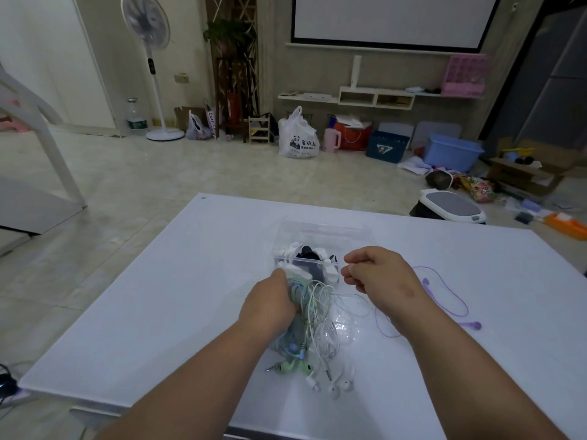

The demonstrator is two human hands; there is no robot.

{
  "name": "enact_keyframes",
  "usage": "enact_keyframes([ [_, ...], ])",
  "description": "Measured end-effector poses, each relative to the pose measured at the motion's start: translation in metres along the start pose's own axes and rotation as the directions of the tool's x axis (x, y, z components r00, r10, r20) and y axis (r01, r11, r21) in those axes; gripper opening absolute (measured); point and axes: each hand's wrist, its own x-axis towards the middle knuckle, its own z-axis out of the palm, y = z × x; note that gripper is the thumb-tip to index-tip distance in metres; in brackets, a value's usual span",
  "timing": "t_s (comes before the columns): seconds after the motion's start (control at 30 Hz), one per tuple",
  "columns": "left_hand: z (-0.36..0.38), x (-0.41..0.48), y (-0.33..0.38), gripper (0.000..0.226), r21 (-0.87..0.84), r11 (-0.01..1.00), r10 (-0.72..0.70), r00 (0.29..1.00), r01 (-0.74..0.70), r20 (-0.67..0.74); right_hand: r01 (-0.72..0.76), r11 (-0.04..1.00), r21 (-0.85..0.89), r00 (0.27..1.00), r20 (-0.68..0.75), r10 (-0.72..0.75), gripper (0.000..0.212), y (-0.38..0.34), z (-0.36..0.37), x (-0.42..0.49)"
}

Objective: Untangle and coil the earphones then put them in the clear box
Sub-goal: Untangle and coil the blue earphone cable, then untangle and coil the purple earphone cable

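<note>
tangle in the left hand, right hand curled at the box

the left hand [270,304] gripped a tangle of earphones [317,319], its fingers closed round a bunch of white, green and pale blue cables at the top of the heap. the rest of the tangle spread toward the near edge of the white table [127,312], where green earbuds [297,366] and white earbuds [338,385] lay at its end.

the right hand [378,277] hovered just right of the tangle with its fingers curled and thumb brought in as if to pinch. thin white strands ran near it, but whether one sat between the fingertips could not be told.

the clear box [324,231] stood open just beyond both hands, touching the far end of the tangle, with white and black pieces inside. purple earphones [444,296] lay loose on the table to the right, their cable passing under the right forearm.
</note>
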Motion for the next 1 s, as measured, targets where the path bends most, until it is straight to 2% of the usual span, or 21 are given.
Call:
enact_keyframes([
  [0.1,-0.011,0.004,0.002,0.009,-0.054,0.997,-0.055,0.996,0.059,0.07,0.006,1.0,-0.012,1.0,-0.004,-0.006,0.018,0.0,-0.002,0.0],
  [0.2,-0.02,0.004,0.001,0.017,-0.021,0.998,-0.055,0.994,0.057,0.09,0.006,1.0,-0.022,1.0,-0.012,-0.007,0.017,-0.001,-0.005,0.0],
  [0.5,-0.034,0.003,0.001,0.016,0.006,0.999,-0.05,0.999,0.05,-0.004,0.009,0.997,-0.077,0.999,-0.05,-0.013,0.018,0.01,-0.014,0.007],
  [0.6,-0.038,-0.002,0.014,0.018,-0.023,0.999,0.021,0.992,-0.024,-0.127,0.008,0.988,-0.153,0.998,-0.065,-0.018,0.02,0.018,-0.022,0.01],
  [0.67,-0.038,-0.005,0.027,0.017,-0.126,0.987,0.077,0.986,-0.096,-0.15,-0.011,0.969,-0.248,0.995,-0.097,-0.014,0.021,0.026,-0.029,0.014],
  [0.77,-0.032,-0.009,0.046,0.019,-0.267,0.95,0.139,0.984,-0.164,-0.112,-0.056,0.924,-0.379,0.988,-0.156,-0.004,0.024,0.044,-0.041,0.021],
  [0.9,-0.013,-0.012,0.067,0.013,-0.281,0.933,0.224,0.974,-0.225,-0.035,-0.118,0.883,-0.455,0.984,-0.171,0.043,0.031,0.064,-0.053,0.021],
  [1.0,0.005,-0.012,0.08,0.019,-0.285,0.927,0.258,0.966,-0.244,0.013,-0.162,0.806,-0.57,0.986,-0.121,0.113,0.053,0.071,-0.06,0.021],
])
